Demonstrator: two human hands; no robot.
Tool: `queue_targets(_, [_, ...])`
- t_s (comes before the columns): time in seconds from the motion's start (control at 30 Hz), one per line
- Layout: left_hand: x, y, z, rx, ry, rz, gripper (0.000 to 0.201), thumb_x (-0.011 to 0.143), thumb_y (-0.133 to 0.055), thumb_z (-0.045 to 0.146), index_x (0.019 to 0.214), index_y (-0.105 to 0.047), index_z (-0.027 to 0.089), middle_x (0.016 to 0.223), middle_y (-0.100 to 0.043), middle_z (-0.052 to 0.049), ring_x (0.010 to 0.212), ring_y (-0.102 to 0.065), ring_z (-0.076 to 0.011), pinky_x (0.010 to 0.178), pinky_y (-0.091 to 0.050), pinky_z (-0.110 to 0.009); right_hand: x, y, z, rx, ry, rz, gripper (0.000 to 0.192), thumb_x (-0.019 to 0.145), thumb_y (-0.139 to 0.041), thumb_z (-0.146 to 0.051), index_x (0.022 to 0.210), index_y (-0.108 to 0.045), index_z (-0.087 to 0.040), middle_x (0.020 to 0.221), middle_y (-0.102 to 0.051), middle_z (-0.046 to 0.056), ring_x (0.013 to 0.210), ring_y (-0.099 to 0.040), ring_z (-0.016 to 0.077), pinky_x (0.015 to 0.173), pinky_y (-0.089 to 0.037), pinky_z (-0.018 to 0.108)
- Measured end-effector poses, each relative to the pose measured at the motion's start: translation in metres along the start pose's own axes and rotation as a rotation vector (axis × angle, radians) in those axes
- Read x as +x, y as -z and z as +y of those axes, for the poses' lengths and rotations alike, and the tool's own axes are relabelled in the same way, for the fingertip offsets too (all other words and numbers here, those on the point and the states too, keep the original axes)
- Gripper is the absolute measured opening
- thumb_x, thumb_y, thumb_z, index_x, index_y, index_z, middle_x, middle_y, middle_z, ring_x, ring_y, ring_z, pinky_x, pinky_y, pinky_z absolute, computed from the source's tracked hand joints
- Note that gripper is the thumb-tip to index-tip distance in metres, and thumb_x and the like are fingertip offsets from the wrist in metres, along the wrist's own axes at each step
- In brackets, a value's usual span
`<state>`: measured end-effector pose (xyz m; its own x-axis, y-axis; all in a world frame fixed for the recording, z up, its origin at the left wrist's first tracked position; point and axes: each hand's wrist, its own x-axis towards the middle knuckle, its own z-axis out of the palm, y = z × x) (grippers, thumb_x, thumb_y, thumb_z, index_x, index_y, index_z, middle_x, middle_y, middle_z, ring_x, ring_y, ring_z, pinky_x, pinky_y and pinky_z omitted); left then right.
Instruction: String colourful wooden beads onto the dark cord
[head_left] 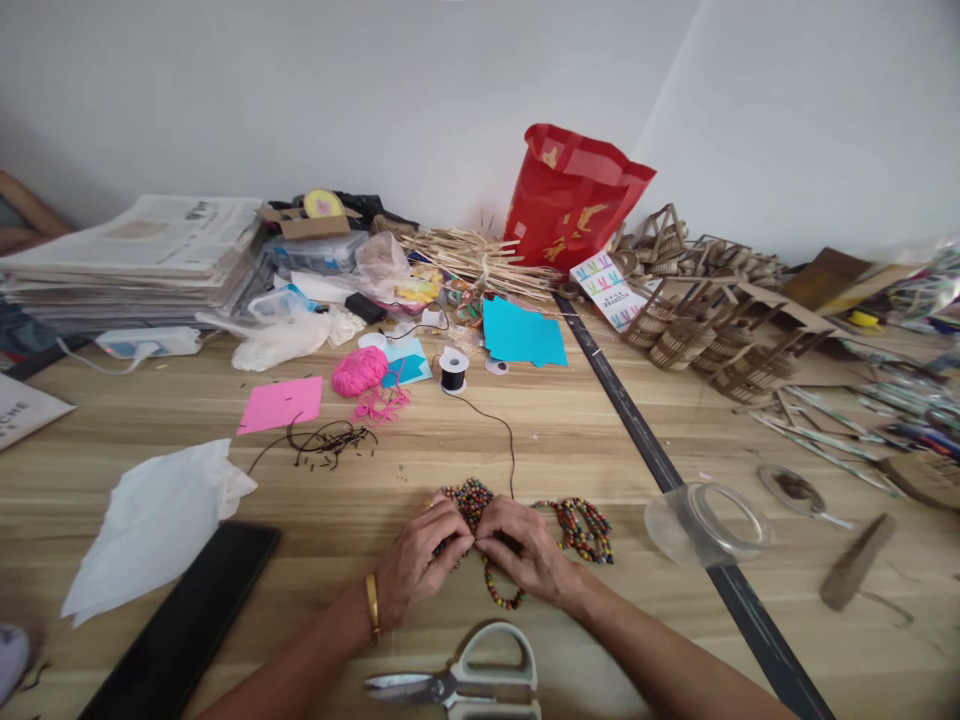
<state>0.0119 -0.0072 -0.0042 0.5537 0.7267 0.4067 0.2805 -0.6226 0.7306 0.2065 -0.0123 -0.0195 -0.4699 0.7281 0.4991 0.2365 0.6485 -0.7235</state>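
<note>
My left hand (427, 555) and my right hand (525, 545) meet at the fingertips, both pinched closed over strings of small multicoloured beads (471, 500). Beads show between the fingers of my left hand. A thin black cord (513, 450) runs from a small spool (453, 372) down to my right hand and vanishes behind it. What exactly lies between the fingertips is too small to see. One beaded loop (504, 600) hangs out below my right hand, and a coiled bead strand (589, 530) lies to its right. Scissors (457, 680) with pale handles lie nearest me.
Left are a black flat object (187, 620), white paper (157, 525), black cord scraps (334, 440) and pink yarn (360, 372). Blue sheets (525, 332) and a red bag (574, 200) stand farther back. At right are a clear plastic container (675, 525) and small woven baskets (682, 340).
</note>
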Motion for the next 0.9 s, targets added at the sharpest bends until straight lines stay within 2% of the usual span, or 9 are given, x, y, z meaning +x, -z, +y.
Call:
queue_targets(0.33, [0.001, 0.001, 0.004, 0.051, 0.025, -0.025, 0.025, 0.095, -0.039, 0.019, 0.075, -0.053, 0.017, 0.072, -0.058, -0.003, 0.073, -0.051, -0.0181, 0.08, -0.042, -0.034, 0.002, 0.001, -0.004, -0.025, -0.014, 0.001, 0.018, 0.095, -0.051, -0.027, 0.083, -0.061, -0.018, 0.075, -0.061, 0.005, 0.071, -0.055, 0.0166, 0.066, -0.044, 0.028])
queue_targets(0.57, [0.0, 0.002, -0.004, 0.136, -0.003, -0.023, 0.016, 0.087, -0.056, 0.014, 0.072, -0.061, 0.016, 0.073, -0.062, -0.004, 0.074, -0.055, -0.0178, 0.081, -0.044, -0.035, 0.005, 0.004, -0.008, -0.046, -0.068, 0.055, 0.021, 0.095, -0.048, -0.026, 0.079, -0.059, -0.017, 0.072, -0.059, 0.005, 0.069, -0.053, 0.0162, 0.065, -0.043, 0.027])
queue_targets(0.7, [0.0, 0.004, -0.004, 0.207, -0.034, -0.089, 0.009, 0.079, -0.065, 0.01, 0.075, -0.066, 0.018, 0.077, -0.062, -0.003, 0.083, -0.055, -0.0194, 0.084, -0.046, -0.036, 0.008, 0.006, -0.011, -0.064, -0.084, 0.09, 0.022, 0.095, -0.048, -0.026, 0.078, -0.058, -0.017, 0.071, -0.059, 0.004, 0.068, -0.053, 0.0157, 0.063, -0.043, 0.026])
queue_targets(0.9, [-0.003, 0.001, 0.0, 0.39, -0.07, -0.166, 0.008, 0.076, -0.069, 0.011, 0.077, -0.067, 0.018, 0.081, -0.06, -0.005, 0.094, -0.052, -0.0244, 0.089, -0.046, -0.043, 0.007, 0.005, -0.01, -0.059, -0.088, 0.101, 0.02, 0.094, -0.049, -0.025, 0.078, -0.058, -0.017, 0.071, -0.058, 0.004, 0.068, -0.053, 0.0162, 0.062, -0.043, 0.026])
